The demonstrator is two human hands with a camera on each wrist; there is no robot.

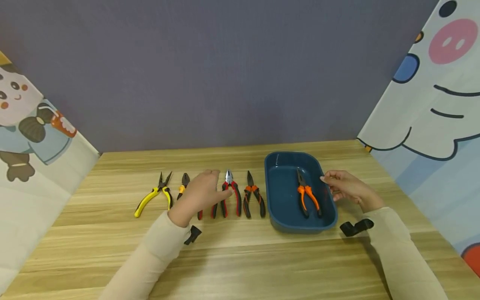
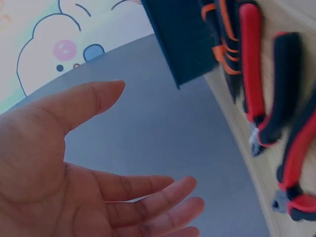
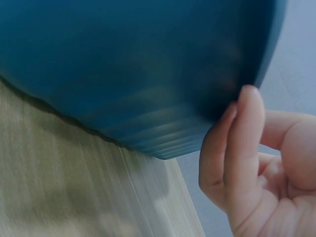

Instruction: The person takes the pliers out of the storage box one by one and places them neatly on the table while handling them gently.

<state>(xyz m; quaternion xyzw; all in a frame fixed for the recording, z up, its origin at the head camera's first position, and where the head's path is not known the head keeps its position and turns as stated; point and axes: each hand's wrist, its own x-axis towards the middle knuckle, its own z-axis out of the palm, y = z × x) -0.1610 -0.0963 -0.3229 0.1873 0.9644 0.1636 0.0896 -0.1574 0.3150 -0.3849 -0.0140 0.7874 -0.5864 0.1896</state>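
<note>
My left hand is over the row of pliers with fingers spread and nothing in its grasp; the left wrist view shows its open palm. Partly hidden by it are yellow-and-black pliers and a red-and-black pair. Just right of the thumb lie red-and-black combination pliers, then black-and-orange long-nose pliers. My right hand pinches the right rim of a dark blue plastic bin, thumb and fingers on either side of its edge. Orange-handled long-nose pliers rest inside the bin.
Yellow-handled long-nose pliers lie with jaws apart at the row's left end. Everything stands on a wood-grain table. A grey partition rises behind it, with cartoon-printed panels at both sides.
</note>
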